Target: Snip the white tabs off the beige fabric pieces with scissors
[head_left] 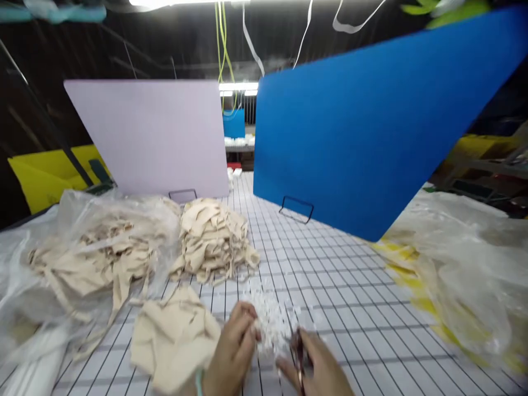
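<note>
Scissors (296,346): in curled right fingers (310,342), beside white scraps (268,318). Snip well clear of pinched left fingers (241,325), hold indistinct.

beige cloth (175,338), white scraps (270,319); black-gridded white table (352,308)

Desk (355,316): white top, ruled in black grid. Near side, left of middle: one creased beige cloth (175,338), laid out loosely. Just beyond, a heap of beige pieces (212,236). Small white bits (268,316) scattered mid-desk. Left: clear plastic (84,212) about more beige cloth (97,269), strips trailing. Right: crumpled clear sheeting (466,280) with yellow material (424,300) at its edge.
</note>
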A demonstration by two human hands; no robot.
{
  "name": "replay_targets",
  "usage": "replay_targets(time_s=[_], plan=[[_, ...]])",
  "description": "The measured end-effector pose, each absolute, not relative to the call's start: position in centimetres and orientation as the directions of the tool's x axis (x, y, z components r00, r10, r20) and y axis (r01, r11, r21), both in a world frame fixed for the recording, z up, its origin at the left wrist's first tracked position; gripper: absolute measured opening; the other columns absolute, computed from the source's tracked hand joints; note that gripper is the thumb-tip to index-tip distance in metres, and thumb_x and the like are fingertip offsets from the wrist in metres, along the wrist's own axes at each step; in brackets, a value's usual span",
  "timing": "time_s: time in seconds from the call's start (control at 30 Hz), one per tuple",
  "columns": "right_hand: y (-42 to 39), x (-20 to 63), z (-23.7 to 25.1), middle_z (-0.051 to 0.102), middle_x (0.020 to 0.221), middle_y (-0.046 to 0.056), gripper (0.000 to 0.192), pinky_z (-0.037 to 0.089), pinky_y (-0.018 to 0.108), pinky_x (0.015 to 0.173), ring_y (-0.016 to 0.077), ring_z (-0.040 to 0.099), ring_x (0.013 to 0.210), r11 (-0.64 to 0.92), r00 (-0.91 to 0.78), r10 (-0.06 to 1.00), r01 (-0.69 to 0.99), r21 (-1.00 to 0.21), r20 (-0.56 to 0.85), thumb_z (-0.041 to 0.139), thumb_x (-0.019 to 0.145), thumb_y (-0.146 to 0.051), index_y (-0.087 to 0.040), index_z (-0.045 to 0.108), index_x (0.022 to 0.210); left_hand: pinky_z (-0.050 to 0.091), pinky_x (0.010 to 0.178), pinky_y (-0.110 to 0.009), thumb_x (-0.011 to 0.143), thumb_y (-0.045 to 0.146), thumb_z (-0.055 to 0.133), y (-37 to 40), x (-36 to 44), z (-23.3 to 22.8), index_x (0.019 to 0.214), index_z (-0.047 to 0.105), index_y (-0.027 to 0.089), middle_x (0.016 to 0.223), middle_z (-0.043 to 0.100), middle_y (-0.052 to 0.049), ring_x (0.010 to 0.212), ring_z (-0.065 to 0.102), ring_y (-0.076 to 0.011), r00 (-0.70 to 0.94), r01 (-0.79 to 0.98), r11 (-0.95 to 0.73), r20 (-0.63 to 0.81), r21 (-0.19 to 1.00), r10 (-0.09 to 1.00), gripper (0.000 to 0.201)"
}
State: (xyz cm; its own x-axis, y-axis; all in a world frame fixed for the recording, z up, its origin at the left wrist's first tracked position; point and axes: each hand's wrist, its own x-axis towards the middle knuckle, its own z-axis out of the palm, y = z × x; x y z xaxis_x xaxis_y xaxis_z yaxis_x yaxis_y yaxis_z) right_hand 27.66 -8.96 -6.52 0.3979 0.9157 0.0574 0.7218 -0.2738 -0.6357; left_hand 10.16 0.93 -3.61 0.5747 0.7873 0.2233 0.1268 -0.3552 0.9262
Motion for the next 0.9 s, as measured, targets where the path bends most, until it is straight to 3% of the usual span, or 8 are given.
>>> replay_targets(time_s=[0.1,0.23,0.37,0.43,0.5,0.63,0.77,0.9], plan=[[-8.4,28.4,-4.8,0.067,0.077,0.006,0.035,0.052,0.039,0.07,0.0275,0.063,0.078,-0.261,0.349,0.936,0.782,-0.565,0.051,0.071,0.076,-0.056,-0.023,0.06,0.078,0.046,0.081,-0.031,0.1,0.045,0.043,1.3,8.9,-1.9,0.075,0.058,0.016,0.104,0.052,-0.01,0.093,0.053,-0.0208,0.556,0.113,-0.238,0.137,0.965,0.82,0.041],[-7.9,29.1,-4.1,0.064,0.074,0.004,0.039,0.048,0.036,0.065,0.0255,0.059,0.073,-0.262,0.374,0.925,0.758,-0.598,0.068,0.073,0.074,-0.061,-0.025,0.059,0.078,0.044,0.067,-0.027,0.1,0.042,0.042,1.4,7.6,-2.1,0.08,0.061,0.015,0.107,0.05,-0.009,0.074,0.048,-0.0135,0.544,0.051,-0.111,0.065,0.993,0.837,0.038],[-8.4,28.3,-3.8,0.051,0.057,-0.002,0.047,0.042,0.031,0.056,0.0175,0.048,0.055,-0.328,0.472,0.882,0.62,-0.713,0.005,0.072,0.073,-0.067,-0.025,0.054,0.067,0.047,0.084,-0.03,0.101,0.034,0.042,-0.4,7.0,-2.3,0.08,0.062,0.016,0.105,0.052,-0.01,0.102,0.052,-0.0204,0.532,0.011,-0.197,0.161,0.98,0.831,0.034],[-8.5,27.4,-3.8,0.057,0.065,-0.001,0.045,0.045,0.031,0.058,0.0169,0.05,0.058,-0.282,0.412,0.91,0.517,-0.808,-0.054,0.074,0.073,-0.065,-0.025,0.055,0.074,0.045,0.094,-0.034,0.1,0.029,0.043,-1.4,6.5,-1.8,0.081,0.063,0.016,0.104,0.054,-0.01,0.11,0.052,-0.0223,0.566,-0.021,-0.256,0.223,0.967,0.794,0.03],[-8.3,26.3,-3.8,0.065,0.089,0.004,0.044,0.051,0.033,0.067,0.0182,0.057,0.07,-0.185,0.275,0.958,0.4,-0.898,-0.075,0.077,0.072,-0.06,-0.025,0.055,0.086,0.047,0.095,-0.035,0.099,0.024,0.045,-2.0,5.3,-0.7,0.081,0.062,0.016,0.102,0.055,-0.01,0.106,0.055,-0.0219,0.607,-0.063,-0.272,0.253,0.96,0.753,0.027],[-6.4,24.1,-4.2,0.06,0.124,0.007,0.04,0.051,0.04,0.089,0.0217,0.06,0.098,-0.106,0.13,0.989,0.314,-0.943,-0.068,0.076,0.077,-0.049,-0.027,0.049,0.096,0.053,0.078,-0.029,0.096,0.016,0.047,-1.6,0.4,4.2,0.076,0.062,0.016,0.105,0.056,-0.008,0.096,0.059,-0.0187,0.507,-0.171,-0.193,0.254,0.966,0.824,0.025],[-1.8,21.5,-4.4,0.061,0.128,0.007,0.033,0.049,0.042,0.092,0.0248,0.059,0.109,-0.03,0.039,0.999,0.325,-0.945,-0.018,0.072,0.079,-0.041,-0.028,0.051,0.1,0.05,0.063,-0.029,0.095,0.018,0.048,-1.2,-4.6,8.7,0.071,0.062,0.015,0.097,0.055,-0.006,0.071,0.057,-0.0141,0.333,-0.306,-0.283,0.381,0.909,0.863,0.027],[3.0,18.3,-4.9,0.067,0.103,0.006,0.026,0.05,0.036,0.076,0.0191,0.061,0.082,-0.021,0.009,1.0,0.319,-0.947,-0.019,0.069,0.076,-0.036,-0.023,0.055,0.094,0.044,0.061,-0.029,0.093,0.023,0.054,-1.4,-6.0,6.9,0.069,0.061,0.015,0.088,0.057,-0.007,0.073,0.054,-0.0168,0.31,-0.133,-0.349,0.373,0.928,0.875,0.026]])
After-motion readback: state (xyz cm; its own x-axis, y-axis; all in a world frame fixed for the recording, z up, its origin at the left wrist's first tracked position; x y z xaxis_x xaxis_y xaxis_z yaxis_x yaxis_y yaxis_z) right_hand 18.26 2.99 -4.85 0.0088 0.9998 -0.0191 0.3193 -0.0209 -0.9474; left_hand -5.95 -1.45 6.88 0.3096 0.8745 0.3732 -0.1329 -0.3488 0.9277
